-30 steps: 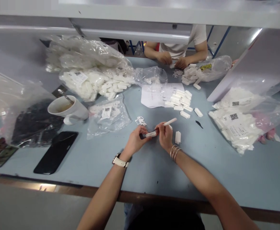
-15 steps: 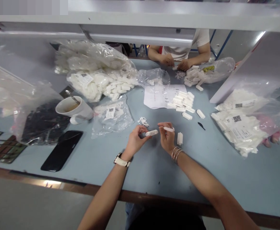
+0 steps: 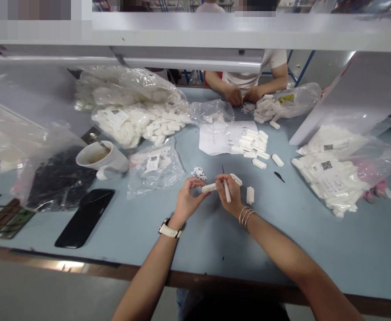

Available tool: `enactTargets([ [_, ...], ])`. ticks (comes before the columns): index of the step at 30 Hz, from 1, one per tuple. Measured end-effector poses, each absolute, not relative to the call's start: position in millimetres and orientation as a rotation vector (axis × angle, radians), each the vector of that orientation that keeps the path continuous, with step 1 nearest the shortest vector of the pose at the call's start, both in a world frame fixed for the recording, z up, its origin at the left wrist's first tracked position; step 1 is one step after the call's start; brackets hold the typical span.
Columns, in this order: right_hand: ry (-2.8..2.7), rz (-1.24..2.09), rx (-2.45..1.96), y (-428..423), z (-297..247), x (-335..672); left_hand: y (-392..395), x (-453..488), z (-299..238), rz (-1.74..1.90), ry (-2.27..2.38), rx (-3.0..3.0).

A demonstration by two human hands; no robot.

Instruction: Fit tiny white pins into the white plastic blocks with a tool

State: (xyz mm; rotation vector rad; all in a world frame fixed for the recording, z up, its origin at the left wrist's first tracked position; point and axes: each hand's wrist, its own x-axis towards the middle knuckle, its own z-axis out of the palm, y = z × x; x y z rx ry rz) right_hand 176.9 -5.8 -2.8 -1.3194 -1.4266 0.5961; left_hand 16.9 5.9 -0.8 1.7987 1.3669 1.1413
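At centre, one small white plastic block (image 3: 209, 187) is pinched by closed left hand (image 3: 186, 201) fingertips, one thin white stick (image 3: 226, 192) by the right hand (image 3: 233, 196).

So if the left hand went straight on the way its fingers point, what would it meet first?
The right hand, gripping a white stick, just beyond the small white piece the left hand pinches; depth looks similar.

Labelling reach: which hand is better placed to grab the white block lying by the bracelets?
Right, probably. The right hand sits beside the white block, though it holds a thin white stick; the left hand is farther, pinching a small white part.
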Motion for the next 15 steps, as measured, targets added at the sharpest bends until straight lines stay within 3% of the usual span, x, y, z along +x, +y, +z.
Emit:
enactTargets([
  [8, -1.440, 0.677, -1.268, -5, -10, 174, 7, 18, -1, 1.115, 1.380, 1.845],
  [15, -1.420, 0.703, -1.358, 2, 15, 189, 12, 15, -15, 0.974, 1.418, 1.895],
])
